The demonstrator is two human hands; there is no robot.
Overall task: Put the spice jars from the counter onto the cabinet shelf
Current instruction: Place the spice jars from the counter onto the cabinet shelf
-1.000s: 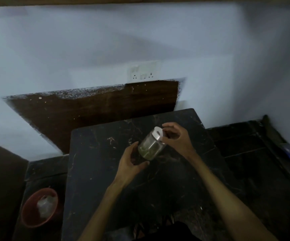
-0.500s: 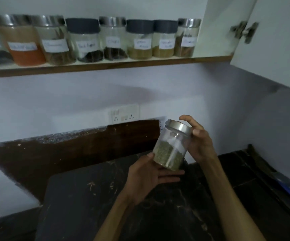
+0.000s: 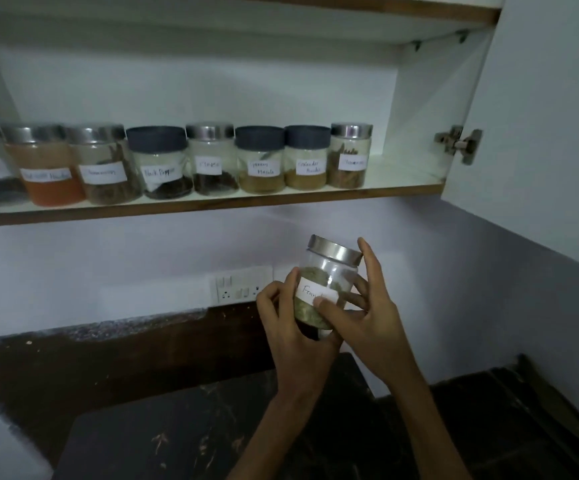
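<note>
**Fennel jar in both hands, below the shelf**

The left hand [image 3: 291, 327] cups the lower body of the spice jar [image 3: 326, 289], fingers curled round it. The right hand [image 3: 367, 306] closes on the other side, thumb on the label, one finger up at the steel lid. The jar is clear, probably glass, so smooth, rigid and breakable; about half full, it should be light. Grip the body, not the lid. Beyond, the cabinet shelf [image 3: 402, 180] has bare space right of the jar row [image 3: 212, 164].

Wall socket panel [image 3: 241, 285]; door hinge [image 3: 459, 144]; open cabinet door [image 3: 541, 116].
</note>
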